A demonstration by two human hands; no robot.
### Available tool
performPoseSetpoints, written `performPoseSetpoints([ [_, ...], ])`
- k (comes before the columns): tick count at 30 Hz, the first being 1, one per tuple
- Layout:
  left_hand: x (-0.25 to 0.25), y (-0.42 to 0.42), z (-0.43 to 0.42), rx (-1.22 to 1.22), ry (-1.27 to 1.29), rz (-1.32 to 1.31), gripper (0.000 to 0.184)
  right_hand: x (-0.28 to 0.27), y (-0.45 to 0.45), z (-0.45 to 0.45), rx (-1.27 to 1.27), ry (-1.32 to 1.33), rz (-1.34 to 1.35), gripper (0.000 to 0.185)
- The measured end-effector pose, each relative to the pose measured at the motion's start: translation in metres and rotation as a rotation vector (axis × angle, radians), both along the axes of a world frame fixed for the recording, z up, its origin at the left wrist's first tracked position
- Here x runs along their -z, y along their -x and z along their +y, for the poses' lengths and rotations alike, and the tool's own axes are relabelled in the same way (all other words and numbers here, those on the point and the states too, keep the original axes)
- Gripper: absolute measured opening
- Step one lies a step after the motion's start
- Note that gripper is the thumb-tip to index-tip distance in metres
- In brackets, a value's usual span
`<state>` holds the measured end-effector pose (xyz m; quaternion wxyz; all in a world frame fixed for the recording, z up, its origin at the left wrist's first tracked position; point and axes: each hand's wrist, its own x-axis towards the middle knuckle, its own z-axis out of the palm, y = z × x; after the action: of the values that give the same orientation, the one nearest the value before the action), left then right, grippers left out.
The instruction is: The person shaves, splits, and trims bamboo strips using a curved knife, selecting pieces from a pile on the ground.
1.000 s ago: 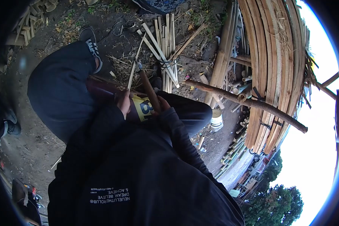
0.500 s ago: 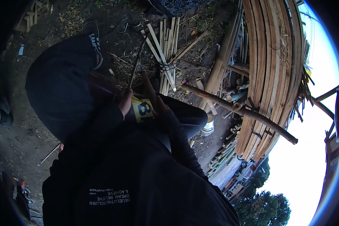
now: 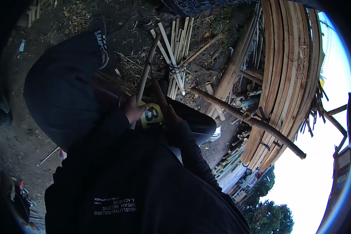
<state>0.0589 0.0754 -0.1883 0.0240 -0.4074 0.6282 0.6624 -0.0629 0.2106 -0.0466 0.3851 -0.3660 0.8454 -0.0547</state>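
Note:
My left hand (image 3: 133, 110) is closed around a long, slightly curved bamboo strip (image 3: 146, 70). The strip's far end reaches up toward the bundle of pale sticks, and its near end comes back to my lap. My right hand (image 3: 171, 117) is wrapped round the brown wooden handle (image 3: 159, 93) of what looks like a knife; its thin dark blade (image 3: 151, 70) is hard to make out beside the strip. Between the hands, a yellow piece with a black letter B (image 3: 152, 114) lies over my lap.
A tied bundle of pale sticks (image 3: 179, 50) lies on the ground ahead. A rough wooden pole (image 3: 269, 127) juts across at right, before a stack of long bamboo slats (image 3: 284, 58). Near my knee stands a container (image 3: 216, 133). Shavings (image 3: 130, 70) litter the soil.
The bamboo strip has turned from its narrow edge to a broader side, and its far end has swung right and farther out. My right hand stays on the handle. The view shifts slightly.

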Motion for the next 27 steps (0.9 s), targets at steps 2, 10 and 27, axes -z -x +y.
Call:
performPoseSetpoints([
  [2, -0.028, 0.002, -0.014, -0.069, -0.315, 0.037, 0.031, -0.005, 0.007, -0.006, -0.058, -0.119, 0.013, 0.086],
  [10, -0.035, 0.004, -0.028, -0.009, -0.388, 0.024, 0.048, 0.02, 0.038, -0.04, -0.18, -0.115, 0.069, 0.086],
  [27, -0.024, 0.006, -0.019, -0.071, -0.597, 0.049, 0.047, -0.017, 0.033, -0.058, -0.465, -0.077, 0.209, 0.045],
])
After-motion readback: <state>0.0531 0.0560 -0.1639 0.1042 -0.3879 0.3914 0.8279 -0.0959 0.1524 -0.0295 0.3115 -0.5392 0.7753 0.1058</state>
